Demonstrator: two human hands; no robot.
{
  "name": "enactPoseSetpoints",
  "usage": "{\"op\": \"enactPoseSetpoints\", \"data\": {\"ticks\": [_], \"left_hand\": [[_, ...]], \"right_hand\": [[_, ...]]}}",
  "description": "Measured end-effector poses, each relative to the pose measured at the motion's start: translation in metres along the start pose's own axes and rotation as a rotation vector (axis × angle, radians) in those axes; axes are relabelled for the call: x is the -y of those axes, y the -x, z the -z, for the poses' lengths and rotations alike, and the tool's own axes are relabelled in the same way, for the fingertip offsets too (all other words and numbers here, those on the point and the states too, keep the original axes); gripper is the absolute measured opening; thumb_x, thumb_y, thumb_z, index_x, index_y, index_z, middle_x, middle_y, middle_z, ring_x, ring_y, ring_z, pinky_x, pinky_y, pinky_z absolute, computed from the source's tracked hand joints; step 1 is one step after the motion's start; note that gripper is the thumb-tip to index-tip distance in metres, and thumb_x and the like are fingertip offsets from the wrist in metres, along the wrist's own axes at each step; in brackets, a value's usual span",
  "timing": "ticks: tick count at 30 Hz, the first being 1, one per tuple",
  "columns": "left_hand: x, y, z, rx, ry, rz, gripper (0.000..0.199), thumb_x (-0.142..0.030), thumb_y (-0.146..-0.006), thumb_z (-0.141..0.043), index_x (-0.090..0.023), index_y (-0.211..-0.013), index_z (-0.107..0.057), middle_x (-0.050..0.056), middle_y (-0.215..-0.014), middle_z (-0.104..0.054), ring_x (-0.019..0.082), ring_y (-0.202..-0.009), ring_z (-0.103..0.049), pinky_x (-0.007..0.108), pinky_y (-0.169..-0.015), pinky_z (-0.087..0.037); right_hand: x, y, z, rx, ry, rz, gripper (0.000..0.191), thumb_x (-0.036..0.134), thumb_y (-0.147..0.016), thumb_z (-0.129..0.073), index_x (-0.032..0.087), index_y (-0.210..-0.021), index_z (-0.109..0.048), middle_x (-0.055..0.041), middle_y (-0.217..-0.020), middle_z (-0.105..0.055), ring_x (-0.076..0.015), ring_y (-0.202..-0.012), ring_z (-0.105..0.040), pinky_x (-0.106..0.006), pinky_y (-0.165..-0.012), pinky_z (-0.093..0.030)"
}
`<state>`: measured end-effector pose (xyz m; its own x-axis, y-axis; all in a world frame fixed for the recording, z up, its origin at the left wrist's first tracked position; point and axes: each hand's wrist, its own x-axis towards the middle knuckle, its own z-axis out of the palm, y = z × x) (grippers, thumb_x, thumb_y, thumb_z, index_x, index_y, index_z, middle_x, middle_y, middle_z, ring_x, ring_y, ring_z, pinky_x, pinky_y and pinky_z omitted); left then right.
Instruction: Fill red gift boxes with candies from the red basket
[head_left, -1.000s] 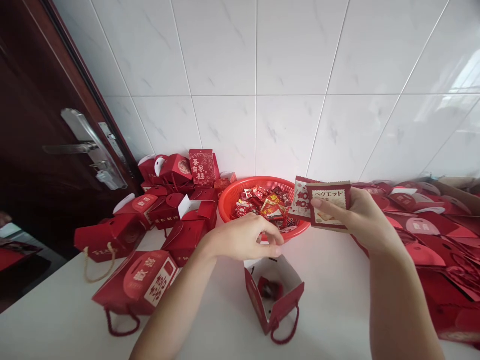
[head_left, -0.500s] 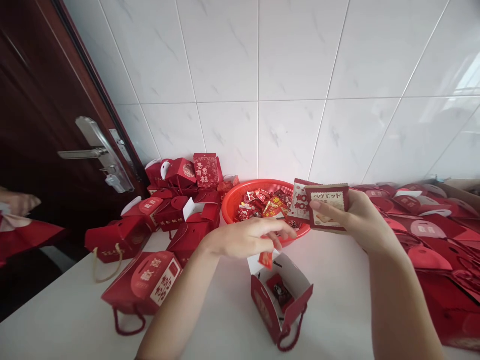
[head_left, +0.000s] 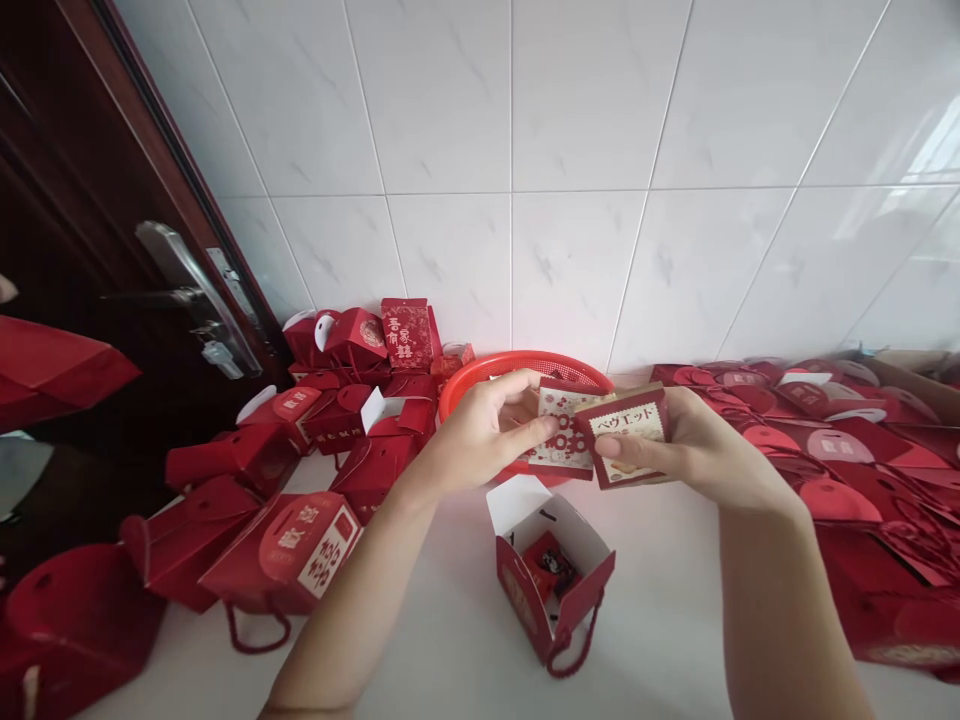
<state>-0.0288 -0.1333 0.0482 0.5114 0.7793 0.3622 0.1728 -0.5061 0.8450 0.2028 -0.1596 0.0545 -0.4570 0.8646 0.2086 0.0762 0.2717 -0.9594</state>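
Observation:
An open red box [head_left: 525,600] with a white inside stands below my hands, its flap up and red wrapped sweets [head_left: 553,565] inside. My left hand [head_left: 487,430] pinches a white and red packet [head_left: 564,440] between thumb and fingers. Beside it, my right hand [head_left: 690,445] grips a brown-edged biscuit packet [head_left: 628,432], which overlaps the white and red one. Both packets are above the box and in front of the red basket [head_left: 480,372], whose contents are mostly hidden by my hands.
Closed red gift boxes [head_left: 289,550] crowd the left of the white table [head_left: 435,610]. More red boxes [head_left: 847,450] cover the right side. At the far left edge another person's red box [head_left: 60,370] hangs before the dark door [head_left: 67,200]. A tiled wall rises behind.
The small red sweet from my left hand now lies in the box. My left hand has moved up to grip the white and red packet. More red boxes show at lower left.

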Motion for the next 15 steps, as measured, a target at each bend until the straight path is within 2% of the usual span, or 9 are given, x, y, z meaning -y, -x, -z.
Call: {"op": "enactPoseSetpoints", "data": {"ticks": [4, 10, 13, 15], "left_hand": [[-0.008, 0.008, 0.008, 0.058, -0.102, 0.003, 0.017, -0.025, -0.09, -0.06, -0.018, -0.106, -0.066, 0.004, -0.102, -0.073, 0.019, -0.091, -0.07, 0.031, -0.082, -0.057], [-0.013, 0.014, 0.013, 0.217, -0.359, 0.05, 0.025, -0.025, -0.09, -0.059, -0.02, -0.113, -0.067, 0.003, -0.105, -0.074, 0.021, -0.096, -0.069, 0.03, -0.084, -0.054], [-0.015, 0.013, 0.01, 0.361, -0.454, 0.067, 0.02, -0.025, -0.091, -0.058, -0.02, -0.107, -0.07, 0.002, -0.093, -0.074, 0.021, -0.088, -0.069, 0.029, -0.078, -0.052], [-0.015, 0.011, 0.005, 0.436, -0.525, 0.036, 0.018, -0.022, -0.09, -0.057, -0.02, -0.101, -0.071, 0.001, -0.087, -0.074, 0.019, -0.082, -0.068, 0.027, -0.075, -0.049]], "right_hand": [[0.008, 0.009, 0.003, -0.004, 0.066, 0.026, 0.031, 0.034, -0.083, -0.077, 0.02, -0.11, -0.075, -0.0013, -0.075, -0.069, -0.0154, -0.069, -0.065, -0.025, -0.062, -0.057], [0.011, 0.018, 0.0, 0.143, 0.117, 0.005, 0.022, 0.032, -0.084, -0.076, 0.022, -0.104, -0.076, -0.0042, -0.093, -0.072, -0.0161, -0.075, -0.066, -0.025, -0.065, -0.059], [0.008, 0.02, -0.004, 0.106, 0.087, -0.024, 0.023, 0.033, -0.085, -0.074, 0.023, -0.106, -0.074, -0.0044, -0.095, -0.072, -0.0166, -0.078, -0.067, -0.025, -0.067, -0.059], [0.007, 0.021, -0.004, 0.072, 0.066, -0.012, 0.022, 0.033, -0.084, -0.075, 0.022, -0.104, -0.074, -0.0037, -0.088, -0.071, -0.0163, -0.076, -0.066, -0.025, -0.066, -0.058]]}}
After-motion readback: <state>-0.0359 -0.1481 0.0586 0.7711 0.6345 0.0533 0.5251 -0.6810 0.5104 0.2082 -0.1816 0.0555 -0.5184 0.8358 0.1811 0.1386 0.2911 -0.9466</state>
